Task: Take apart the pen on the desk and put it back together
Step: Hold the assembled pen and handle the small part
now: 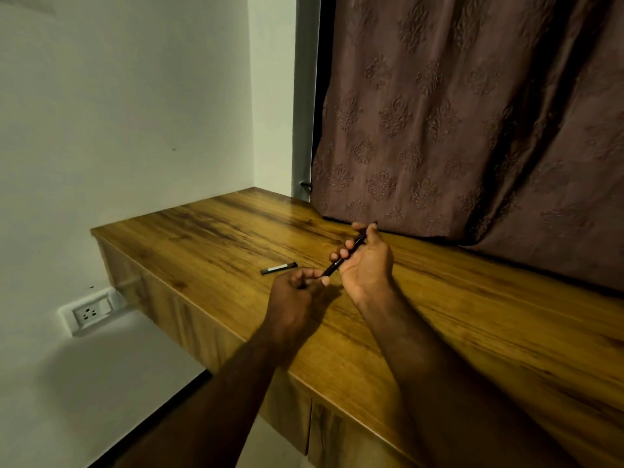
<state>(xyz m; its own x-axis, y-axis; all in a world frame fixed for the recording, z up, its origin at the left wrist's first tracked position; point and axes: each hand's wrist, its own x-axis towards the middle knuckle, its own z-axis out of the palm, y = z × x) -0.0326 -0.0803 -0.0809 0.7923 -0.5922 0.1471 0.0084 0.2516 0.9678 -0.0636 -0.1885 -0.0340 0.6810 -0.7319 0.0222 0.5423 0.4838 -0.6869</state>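
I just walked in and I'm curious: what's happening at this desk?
A person holds a dark pen over the wooden desk. The right hand grips its upper part and the left hand pinches its lower end. A separate black piece, probably the cap, lies on the desk left of the hands.

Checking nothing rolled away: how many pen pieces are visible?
2: the barrel, gripped by left hand and right hand; the cap on the desk. Others may be hidden.
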